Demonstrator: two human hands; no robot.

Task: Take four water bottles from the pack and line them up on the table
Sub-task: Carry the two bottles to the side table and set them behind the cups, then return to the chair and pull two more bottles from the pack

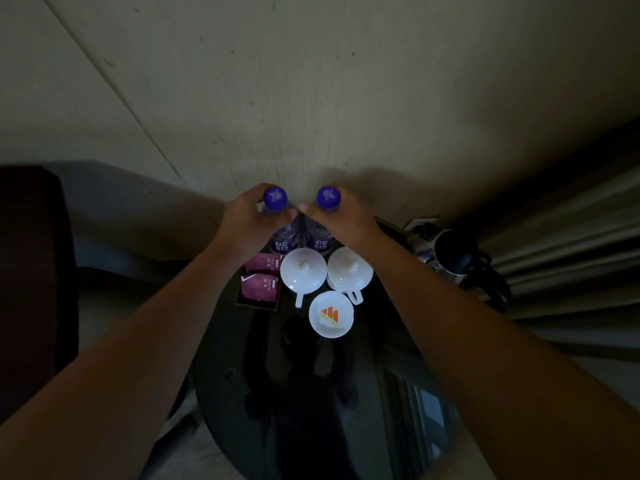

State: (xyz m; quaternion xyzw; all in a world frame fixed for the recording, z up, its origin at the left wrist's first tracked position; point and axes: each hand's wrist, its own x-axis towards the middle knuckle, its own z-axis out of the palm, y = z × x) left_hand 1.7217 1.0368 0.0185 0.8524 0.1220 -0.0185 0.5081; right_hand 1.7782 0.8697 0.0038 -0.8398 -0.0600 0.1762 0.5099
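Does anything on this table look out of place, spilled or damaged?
Nothing stands out. Both bottles stand upright in the hands, and the lidded cups sit straight with no spill visible.

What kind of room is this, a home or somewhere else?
Probably a hotel room. A small round glass table against the wall carries a guest-style set: two lidded white cups, tea sachets in a small tray and an electric kettle, with curtains beside it.

Dim, underexposed view, dark corners, wide-angle bending at edges, faint reflections on glossy table (pixel 311 393)
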